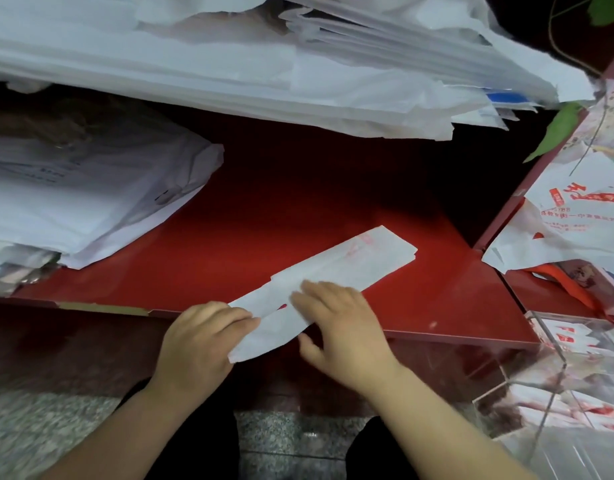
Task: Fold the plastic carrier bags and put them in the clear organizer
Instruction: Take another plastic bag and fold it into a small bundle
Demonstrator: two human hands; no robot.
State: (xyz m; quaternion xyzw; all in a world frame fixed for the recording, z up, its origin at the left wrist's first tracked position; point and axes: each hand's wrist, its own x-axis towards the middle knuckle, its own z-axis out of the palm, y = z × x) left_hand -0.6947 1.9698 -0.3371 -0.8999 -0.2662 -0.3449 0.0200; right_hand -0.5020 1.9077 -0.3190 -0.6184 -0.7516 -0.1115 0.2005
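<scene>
A white carrier bag [350, 261], already folded lengthwise into a long narrow strip with faint red print, lies diagonally on the red tabletop [298, 195], its near end hanging slightly past the front edge. The left hand [198, 344] has its fingers curled over that near end and seems to pinch it, though the thumb is hidden. The right hand [340, 323] lies flat just beside it, fingers straight and a little spread, pressing the strip down onto the tabletop. The film looks very light, thin and limp, and probably slick against the glossy red surface, so it will likely spring open or slide unless one hand pins it while the other turns the end over. The best hold seems to be at the near end's corners, with a flat palm on the crease after each fold. The clear organizer [555, 386] stands at the lower right, well apart from the strip, with folded red-printed bags already inside. Thick stacks of flat white bags [229, 64] fill the far side, another pile [91, 188] sits to the left, and loose printed bags [568, 216] lie on the right.
</scene>
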